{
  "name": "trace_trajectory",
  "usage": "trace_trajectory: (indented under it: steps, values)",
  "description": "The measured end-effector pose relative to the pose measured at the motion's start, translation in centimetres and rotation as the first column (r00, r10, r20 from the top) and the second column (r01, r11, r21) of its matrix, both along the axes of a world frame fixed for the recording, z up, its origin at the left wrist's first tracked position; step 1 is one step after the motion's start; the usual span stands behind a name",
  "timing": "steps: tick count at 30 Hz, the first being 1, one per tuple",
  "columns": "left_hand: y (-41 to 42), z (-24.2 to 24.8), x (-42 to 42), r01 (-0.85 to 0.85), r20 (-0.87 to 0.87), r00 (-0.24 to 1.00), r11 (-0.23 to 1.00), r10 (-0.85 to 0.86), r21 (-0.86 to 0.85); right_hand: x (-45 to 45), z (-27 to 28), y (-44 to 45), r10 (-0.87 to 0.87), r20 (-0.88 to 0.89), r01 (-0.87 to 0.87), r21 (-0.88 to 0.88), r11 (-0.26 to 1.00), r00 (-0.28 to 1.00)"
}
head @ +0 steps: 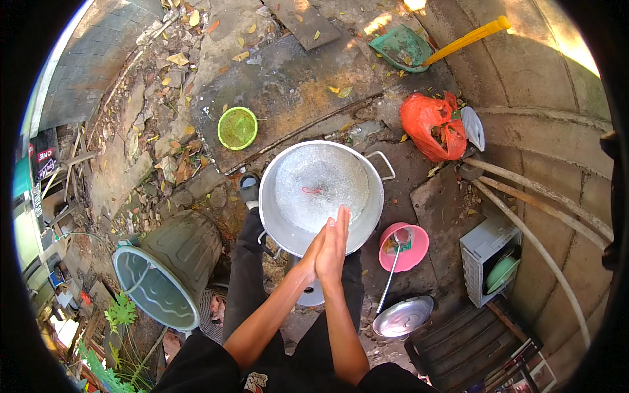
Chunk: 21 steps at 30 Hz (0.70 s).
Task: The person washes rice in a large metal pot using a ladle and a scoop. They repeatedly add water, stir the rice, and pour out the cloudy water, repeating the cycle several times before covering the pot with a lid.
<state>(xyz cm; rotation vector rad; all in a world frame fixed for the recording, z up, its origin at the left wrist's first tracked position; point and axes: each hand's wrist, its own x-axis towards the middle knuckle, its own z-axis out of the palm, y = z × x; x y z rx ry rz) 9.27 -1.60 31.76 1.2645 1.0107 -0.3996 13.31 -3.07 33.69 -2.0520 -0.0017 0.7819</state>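
My left hand (313, 256) and my right hand (333, 253) are pressed palm to palm, fingers straight and pointing away from me. They are over the near side of a large aluminum pot (268, 201), which stands between my legs. Whether anything lies between the palms is hidden. Inside the pot is a perforated steamer plate (307, 167), and a thin red loop (310, 190), perhaps a rubber band, rests on it. A metal loop handle (384, 164) sticks out at the pot's far right.
Right of the pot, a pink basin (417, 248) holds a long-handled ladle (388, 285) beside a metal lid (405, 317). Beyond are a red plastic bag (425, 125) and a green dustpan (400, 46). A green bowl (238, 128) and a tipped bin (184, 245) are leftward.
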Motion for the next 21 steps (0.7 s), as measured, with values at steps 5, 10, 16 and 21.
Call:
trace_trajectory:
  steps: [5,10,16,21]
  values:
    - [2.0,2.4,-1.9,-0.326,0.072,0.830,0.588,0.553,-0.740,2.5,-2.9,-1.6,-0.020,-0.012,0.020,0.012,1.000,1.000]
    - [4.9,-3.4,-11.0,-0.587,-0.229,0.809,0.755,0.541,-0.293,8.1,-9.8,-4.7,0.176,0.006,-0.168,-0.266,0.949,0.984]
    - [2.9,-16.9,-20.4,-0.387,-0.506,0.668,0.836,0.545,0.389,18.2,-18.6,-3.8,0.473,0.483,-0.188,-0.525,0.830,0.737]
    - [2.3,-21.3,-22.0,-0.313,-0.538,0.668,0.850,0.514,0.424,22.2,-22.9,-1.7,0.417,-0.061,-0.349,-0.664,0.661,0.907]
